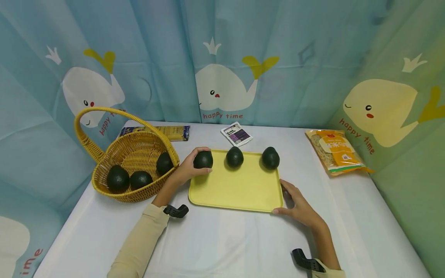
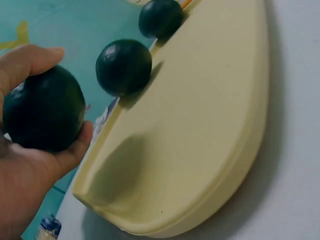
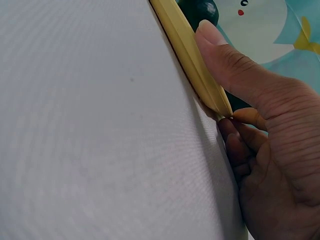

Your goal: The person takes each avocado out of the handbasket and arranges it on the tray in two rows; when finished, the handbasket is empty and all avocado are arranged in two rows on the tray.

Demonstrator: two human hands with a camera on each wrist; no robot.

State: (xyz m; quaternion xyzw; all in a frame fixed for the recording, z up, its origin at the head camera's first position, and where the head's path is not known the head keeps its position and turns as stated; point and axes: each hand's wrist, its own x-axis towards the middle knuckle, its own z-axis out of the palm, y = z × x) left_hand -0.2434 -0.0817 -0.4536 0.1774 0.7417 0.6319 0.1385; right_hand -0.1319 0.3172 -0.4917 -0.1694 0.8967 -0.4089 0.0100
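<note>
My left hand (image 1: 190,166) grips a dark green avocado (image 1: 203,160) between thumb and fingers, over the back left corner of a yellow tray (image 1: 236,189). In the left wrist view the held avocado (image 2: 45,109) appears raised, and a shadow falls on the tray (image 2: 200,100). Two more avocados sit along the tray's back edge, one near the middle (image 1: 234,157) and one at the right corner (image 1: 270,158). At the front right corner my right hand (image 1: 297,204) holds the tray's rim, thumb at the front edge and fingers along the right side.
Left of the tray stands a yellow wicker basket (image 1: 139,143) with a tall handle and three avocados inside. Behind it lies a yellow and blue packet (image 1: 174,133). A white and purple packet (image 1: 237,134) lies behind the tray, an orange bag (image 1: 337,151) at right. Curtains surround the table.
</note>
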